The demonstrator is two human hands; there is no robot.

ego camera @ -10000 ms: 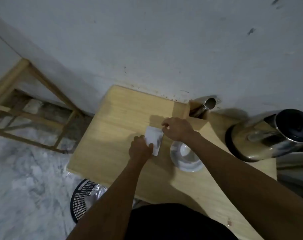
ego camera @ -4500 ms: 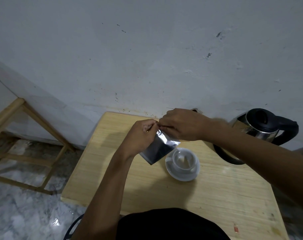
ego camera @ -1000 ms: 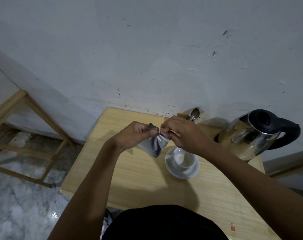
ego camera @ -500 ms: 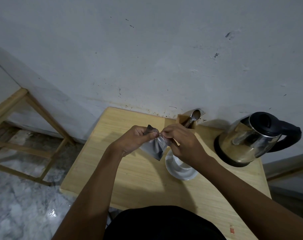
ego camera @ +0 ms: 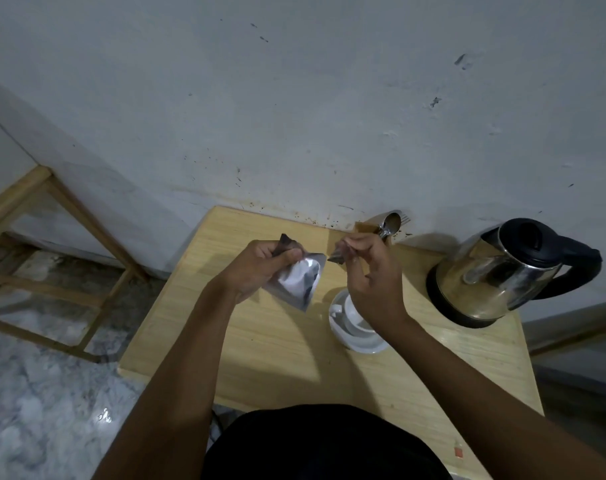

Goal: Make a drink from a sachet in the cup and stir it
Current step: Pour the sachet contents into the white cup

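Two hands work above the table [ego camera: 281, 344]: the left hand [ego camera: 260, 268] grips the sachet [ego camera: 300, 282] by its upper corner, its long axis slanting down toward the cup [ego camera: 350, 315], while the right hand [ego camera: 371, 271] pinches a torn-off strip [ego camera: 336, 256]. The cup sits on its saucer [ego camera: 360, 341] just right of the sachet's lower end, partly under the right wrist. Pouring likely needs that wrist cleared; open tabletop lies left, the kettle [ego camera: 495, 275] right.
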